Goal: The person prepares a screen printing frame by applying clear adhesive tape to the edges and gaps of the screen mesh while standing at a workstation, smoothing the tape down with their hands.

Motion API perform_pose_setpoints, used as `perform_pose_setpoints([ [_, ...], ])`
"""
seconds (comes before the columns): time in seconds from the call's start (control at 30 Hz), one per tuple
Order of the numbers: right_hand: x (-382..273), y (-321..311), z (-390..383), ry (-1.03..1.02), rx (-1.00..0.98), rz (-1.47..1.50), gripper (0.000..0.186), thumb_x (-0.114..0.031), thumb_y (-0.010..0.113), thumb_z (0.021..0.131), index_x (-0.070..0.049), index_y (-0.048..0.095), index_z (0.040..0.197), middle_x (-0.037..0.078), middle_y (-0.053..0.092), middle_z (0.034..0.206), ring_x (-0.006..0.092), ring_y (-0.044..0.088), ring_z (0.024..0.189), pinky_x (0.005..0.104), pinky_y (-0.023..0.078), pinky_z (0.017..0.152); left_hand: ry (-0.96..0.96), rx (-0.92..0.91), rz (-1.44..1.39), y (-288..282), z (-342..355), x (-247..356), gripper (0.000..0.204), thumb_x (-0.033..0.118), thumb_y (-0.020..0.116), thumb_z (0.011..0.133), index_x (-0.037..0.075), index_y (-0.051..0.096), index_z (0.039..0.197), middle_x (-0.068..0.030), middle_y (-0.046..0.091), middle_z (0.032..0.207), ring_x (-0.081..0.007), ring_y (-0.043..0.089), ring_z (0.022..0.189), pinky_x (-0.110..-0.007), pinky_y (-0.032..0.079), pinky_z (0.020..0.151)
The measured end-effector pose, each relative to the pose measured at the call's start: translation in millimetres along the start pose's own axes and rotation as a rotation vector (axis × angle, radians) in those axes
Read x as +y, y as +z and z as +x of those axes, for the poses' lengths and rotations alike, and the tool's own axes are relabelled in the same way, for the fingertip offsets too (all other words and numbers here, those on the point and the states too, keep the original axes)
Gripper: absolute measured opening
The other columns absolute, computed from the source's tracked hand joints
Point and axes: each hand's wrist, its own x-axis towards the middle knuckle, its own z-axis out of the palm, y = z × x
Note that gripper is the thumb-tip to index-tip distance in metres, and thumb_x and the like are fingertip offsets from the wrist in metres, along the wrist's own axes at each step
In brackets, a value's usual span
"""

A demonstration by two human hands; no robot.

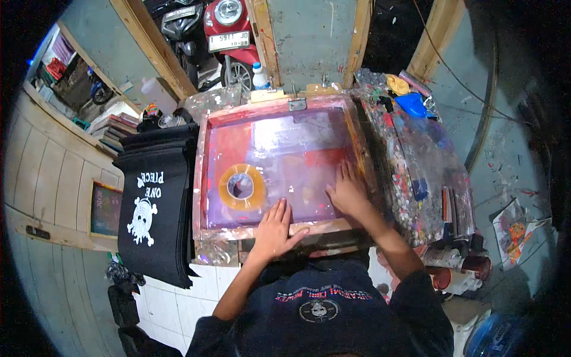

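In front of me a wooden-framed printing screen [279, 169] lies flat, its mesh stained purple and red with a pale shiny patch near the far side. My left hand [275, 229] rests at the near edge of the frame, fingers stretched onto the mesh and thumb apart. Farther in on the right, my right hand [346, 189] lies on the mesh with its fingers extended. A wide roll of clear yellowish tape [224, 187] lies on its side on the mesh, left of both hands and touched by neither.
Black printed fabric [160, 178] hangs in a stack on the left. A paint-stained worktop [410, 154] stretches along the right, with a blue plastic item [414, 106] and yellow cloth [397, 84] at its far end. A white bottle [259, 78] stands behind the frame; jars [476, 268] sit low right.
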Motion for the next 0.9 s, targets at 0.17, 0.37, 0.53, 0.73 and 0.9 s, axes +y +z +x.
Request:
perform_pose_setpoints([
  [0.17, -6, 13, 47, -0.149, 0.063, 0.150, 0.082, -0.048, 0.049, 0.097, 0.013, 0.028, 0.149, 0.029, 0.027, 0.158, 0.0404, 0.022, 0.149, 0.0465, 0.017, 0.123, 0.003, 0.063, 0.039, 0, 4, 9, 0.084, 0.064, 0.054, 0.091, -0.009, 0.051, 0.134, -0.0274, 0.046, 0.146, -0.0423, 0.045, 0.135, -0.048, 0.036, 0.112],
  [0.37, -21, 45, 68, -0.319, 0.115, 0.102, 0.077, -0.049, 0.045, 0.099, 0.010, 0.035, 0.147, 0.028, 0.032, 0.156, 0.0384, 0.027, 0.148, 0.0462, 0.019, 0.123, -0.016, 0.106, 0.045, 7, 1, 8, 0.082, 0.062, 0.055, 0.091, -0.008, 0.053, 0.133, -0.0267, 0.048, 0.145, -0.0419, 0.046, 0.134, -0.048, 0.039, 0.110],
  [0.53, -10, 42, 63, -0.397, 0.089, 0.168, 0.071, -0.045, 0.044, 0.101, 0.008, 0.036, 0.147, 0.024, 0.034, 0.157, 0.0346, 0.028, 0.148, 0.0464, 0.018, 0.123, -0.020, 0.114, 0.050, 6, -2, 9, 0.080, 0.061, 0.057, 0.090, -0.007, 0.054, 0.132, -0.0265, 0.049, 0.144, -0.0415, 0.047, 0.133, -0.047, 0.039, 0.111],
  [0.73, -13, 42, 59, -0.322, 0.156, 0.046, 0.072, -0.047, 0.044, 0.100, 0.006, 0.037, 0.148, 0.022, 0.034, 0.157, 0.0339, 0.027, 0.149, 0.0475, 0.019, 0.122, -0.029, 0.148, 0.069, 12, -1, 11, 0.078, 0.060, 0.057, 0.090, -0.007, 0.056, 0.131, -0.0238, 0.051, 0.143, -0.0390, 0.048, 0.133, -0.046, 0.039, 0.111],
  [0.9, -15, 34, 50, -0.379, 0.081, 0.029, 0.073, -0.051, 0.042, 0.100, 0.003, 0.037, 0.150, 0.020, 0.030, 0.160, 0.0343, 0.025, 0.149, 0.0484, 0.019, 0.122, -0.034, 0.161, 0.072, 12, -3, 12, 0.078, 0.060, 0.056, 0.090, -0.006, 0.057, 0.130, -0.0226, 0.053, 0.141, -0.0383, 0.050, 0.131, -0.045, 0.041, 0.109],
])
